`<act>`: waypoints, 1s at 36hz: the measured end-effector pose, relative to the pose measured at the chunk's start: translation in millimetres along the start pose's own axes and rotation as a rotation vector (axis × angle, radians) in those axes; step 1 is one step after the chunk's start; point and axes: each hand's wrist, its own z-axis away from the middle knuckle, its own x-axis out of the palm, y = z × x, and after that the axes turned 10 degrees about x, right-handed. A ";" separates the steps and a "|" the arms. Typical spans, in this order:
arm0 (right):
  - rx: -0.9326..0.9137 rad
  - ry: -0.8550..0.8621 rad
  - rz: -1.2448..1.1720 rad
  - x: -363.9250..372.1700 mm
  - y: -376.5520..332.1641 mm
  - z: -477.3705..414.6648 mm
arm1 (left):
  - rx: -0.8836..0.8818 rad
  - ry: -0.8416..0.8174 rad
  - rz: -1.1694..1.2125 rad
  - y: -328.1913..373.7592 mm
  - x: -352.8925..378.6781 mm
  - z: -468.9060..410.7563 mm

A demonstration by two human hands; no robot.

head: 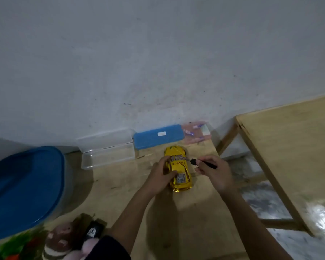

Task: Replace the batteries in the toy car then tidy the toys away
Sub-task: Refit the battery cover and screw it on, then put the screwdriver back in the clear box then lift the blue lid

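Head view: fingers (170, 173) of the left hand (160, 177) curl round the yellow toy car (179, 167), gripping its left flank. The right hand (213, 173) pinches a black-handled tool (204, 163) whose tip points at the car's right side. The car rests on the wooden table (176, 218). Just beyond the car, against the wall, lie a blue case (158, 136), a clear open case (107, 149) and a pinkish box (196, 132). Well left of the car stands a blue-lidded bin (24, 190), with soft toys (60, 241) below it.
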 end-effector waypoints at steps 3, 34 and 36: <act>-0.018 -0.030 0.080 21.1 -5.4 -4.9 | 0.009 0.041 0.029 -7.8 -19.6 7.1; -0.230 -0.259 0.748 263.4 -18.3 -53.4 | -0.058 0.693 0.115 -108.6 -159.5 35.5; -0.257 -0.246 0.808 266.0 -15.2 -51.1 | -0.055 0.710 0.134 -109.6 -159.2 33.9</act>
